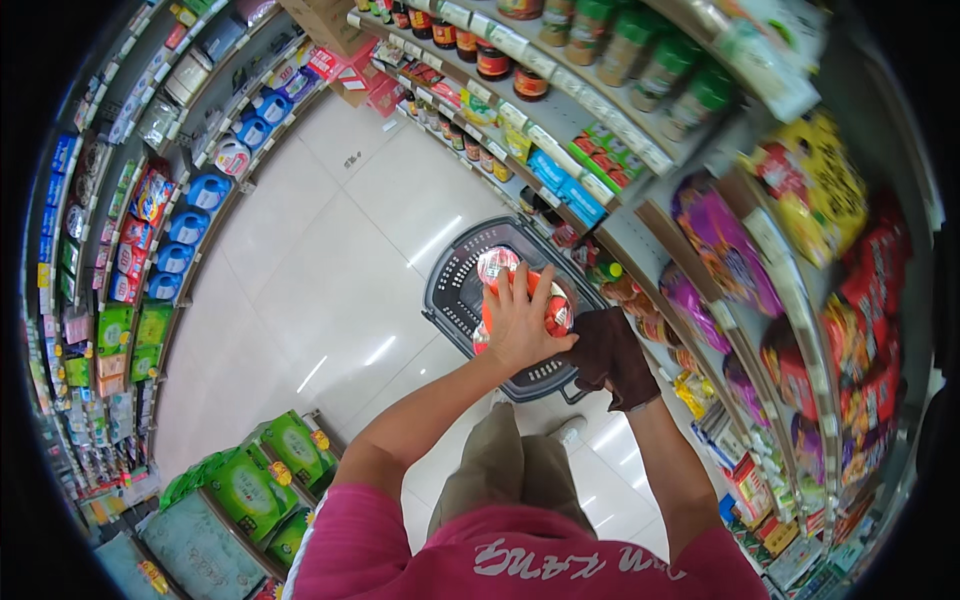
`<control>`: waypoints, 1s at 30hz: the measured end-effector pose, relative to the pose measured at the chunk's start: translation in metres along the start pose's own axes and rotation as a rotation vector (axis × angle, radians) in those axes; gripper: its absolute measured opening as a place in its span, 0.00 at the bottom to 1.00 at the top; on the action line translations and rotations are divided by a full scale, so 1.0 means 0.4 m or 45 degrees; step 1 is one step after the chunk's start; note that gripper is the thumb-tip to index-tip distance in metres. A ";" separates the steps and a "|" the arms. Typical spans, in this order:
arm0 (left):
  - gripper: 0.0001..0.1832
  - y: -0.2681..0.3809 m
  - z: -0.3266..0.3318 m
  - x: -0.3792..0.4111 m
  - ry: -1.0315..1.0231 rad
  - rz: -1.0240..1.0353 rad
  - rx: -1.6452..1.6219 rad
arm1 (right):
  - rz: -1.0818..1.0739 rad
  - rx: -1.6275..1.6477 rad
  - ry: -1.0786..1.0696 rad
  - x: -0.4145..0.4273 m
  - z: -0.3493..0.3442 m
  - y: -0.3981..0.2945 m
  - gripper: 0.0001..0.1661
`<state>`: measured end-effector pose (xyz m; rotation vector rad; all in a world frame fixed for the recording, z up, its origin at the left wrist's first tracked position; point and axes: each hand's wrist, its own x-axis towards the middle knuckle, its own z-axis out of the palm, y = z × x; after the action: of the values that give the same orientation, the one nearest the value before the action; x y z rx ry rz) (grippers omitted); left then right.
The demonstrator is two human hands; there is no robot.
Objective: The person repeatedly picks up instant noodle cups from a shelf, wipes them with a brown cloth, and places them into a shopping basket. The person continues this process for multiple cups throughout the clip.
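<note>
A dark grey plastic shopping basket (444, 259) is in front of my legs, over the tiled floor. Inside it are round-lidded red and white packages, one of them a package (498, 264) near the far side. My left hand (519, 315) is bare, its fingers spread over the top of a red, round-topped package (559, 311) at the basket's right side. Dark brown cloth, seemingly a glove, covers my right hand (606, 352). That hand is beside the red package at the basket's right rim; its fingers and whatever they grip are hidden.
Close on my right, shelves hold sauce jars (493, 61), green-capped shakers (667, 67) and purple snack bags (724, 240). Blue detergent bottles (189, 226) line the left shelves. Green boxed packs (251, 487) are stacked at lower left. Cartons (330, 26) stand at the aisle's far end.
</note>
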<state>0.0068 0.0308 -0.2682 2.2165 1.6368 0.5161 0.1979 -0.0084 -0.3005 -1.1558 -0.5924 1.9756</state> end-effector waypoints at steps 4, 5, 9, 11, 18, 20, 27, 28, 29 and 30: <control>0.59 -0.200 0.193 0.107 -0.191 -0.171 0.161 | 0.194 0.200 -0.193 0.236 -0.006 0.034 0.21; 0.59 -0.239 0.237 0.123 -0.226 -0.208 0.178 | 0.343 0.377 -0.221 0.287 -0.014 0.047 0.18; 0.58 -0.363 0.395 0.184 -0.412 -0.324 0.244 | 0.262 0.163 -0.128 0.467 -0.082 0.182 0.08; 0.58 -0.405 0.478 0.198 -0.444 -0.344 0.266 | 0.076 -0.251 -0.051 0.525 -0.134 0.263 0.08; 0.60 -0.536 0.691 0.218 -0.592 -0.524 0.306 | 0.010 -0.159 -0.010 0.578 -0.135 0.317 0.19; 0.61 -0.566 0.736 0.222 -0.602 -0.581 0.278 | -0.030 -0.174 -0.001 0.584 -0.157 0.338 0.20; 0.56 -0.572 0.773 0.214 -0.658 -0.706 0.023 | -0.045 0.059 -0.248 0.585 -0.190 0.272 0.08; 0.55 -0.594 0.793 0.200 -0.712 -0.742 -0.174 | -0.224 -0.113 -0.399 0.583 -0.184 0.244 0.07; 0.53 -0.601 0.795 0.195 -0.762 -0.769 -0.374 | -0.296 -0.177 -0.456 0.565 -0.171 0.217 0.08; 0.50 -0.550 0.730 0.201 -0.837 -0.870 -0.625 | -0.373 -0.235 -0.489 0.547 -0.171 0.194 0.10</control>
<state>-0.0162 0.1540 -0.6210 1.1776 1.5374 -0.0193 0.1621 0.1198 -0.5027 -0.7402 -1.0967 1.9223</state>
